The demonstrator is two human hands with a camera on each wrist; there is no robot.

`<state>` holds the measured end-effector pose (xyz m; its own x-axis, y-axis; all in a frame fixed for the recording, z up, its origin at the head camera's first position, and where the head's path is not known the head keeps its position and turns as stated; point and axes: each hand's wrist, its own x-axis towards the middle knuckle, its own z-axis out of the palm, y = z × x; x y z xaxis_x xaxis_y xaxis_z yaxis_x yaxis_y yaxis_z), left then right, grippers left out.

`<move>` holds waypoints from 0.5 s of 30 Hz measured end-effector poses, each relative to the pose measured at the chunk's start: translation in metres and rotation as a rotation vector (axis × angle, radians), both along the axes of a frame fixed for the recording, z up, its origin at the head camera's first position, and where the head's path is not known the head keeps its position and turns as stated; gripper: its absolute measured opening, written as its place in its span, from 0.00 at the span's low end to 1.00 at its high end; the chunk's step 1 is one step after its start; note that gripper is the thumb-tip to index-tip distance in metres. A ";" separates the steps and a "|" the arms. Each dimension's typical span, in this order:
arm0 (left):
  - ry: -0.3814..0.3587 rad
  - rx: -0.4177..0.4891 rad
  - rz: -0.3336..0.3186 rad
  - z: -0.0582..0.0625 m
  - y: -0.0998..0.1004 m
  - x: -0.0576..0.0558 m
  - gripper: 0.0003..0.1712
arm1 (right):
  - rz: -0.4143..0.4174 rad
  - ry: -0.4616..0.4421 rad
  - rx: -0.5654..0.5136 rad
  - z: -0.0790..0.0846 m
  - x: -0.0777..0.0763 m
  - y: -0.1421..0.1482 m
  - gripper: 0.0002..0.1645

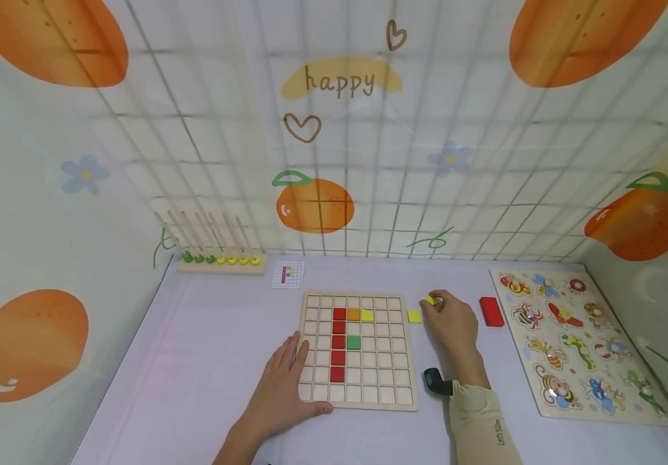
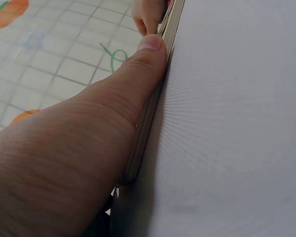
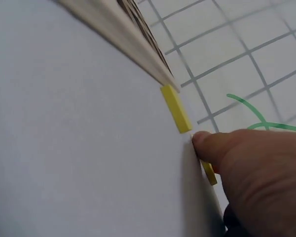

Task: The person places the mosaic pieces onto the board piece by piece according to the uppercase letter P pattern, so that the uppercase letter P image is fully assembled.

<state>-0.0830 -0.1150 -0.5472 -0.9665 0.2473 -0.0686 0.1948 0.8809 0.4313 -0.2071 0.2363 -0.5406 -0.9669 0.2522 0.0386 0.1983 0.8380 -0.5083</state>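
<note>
A wooden grid board lies flat on the table, with a column of several red tiles in its squares. Right of that column sit an orange tile, a yellow tile and, lower, a green tile. My left hand rests at the board's near left corner, fingers spread along the left side and thumb against the front edge. Between thumb and fingers, my right hand pinches a small yellow tile, partly hidden. Another loose yellow tile lies between that hand and the board.
A red block lies right of my right hand, beside an insect puzzle board. Behind the grid board is a small pattern card. A bead rack with upright pegs stands at the back left, against the curtain.
</note>
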 end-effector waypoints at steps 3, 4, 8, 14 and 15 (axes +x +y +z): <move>0.006 0.012 0.002 0.002 0.000 -0.001 0.77 | 0.018 0.014 0.007 0.001 0.000 -0.001 0.24; 0.004 0.015 0.003 0.003 0.000 -0.001 0.77 | 0.022 0.017 0.012 0.002 0.000 -0.001 0.24; -0.002 0.023 0.003 0.005 0.000 0.000 0.77 | 0.037 0.022 0.018 0.003 0.001 -0.001 0.24; -0.010 0.023 0.000 0.003 0.001 0.001 0.77 | 0.050 0.026 0.007 0.003 0.004 0.000 0.24; -0.011 0.024 0.000 0.003 0.001 0.001 0.77 | 0.049 0.024 0.002 0.003 0.005 0.001 0.24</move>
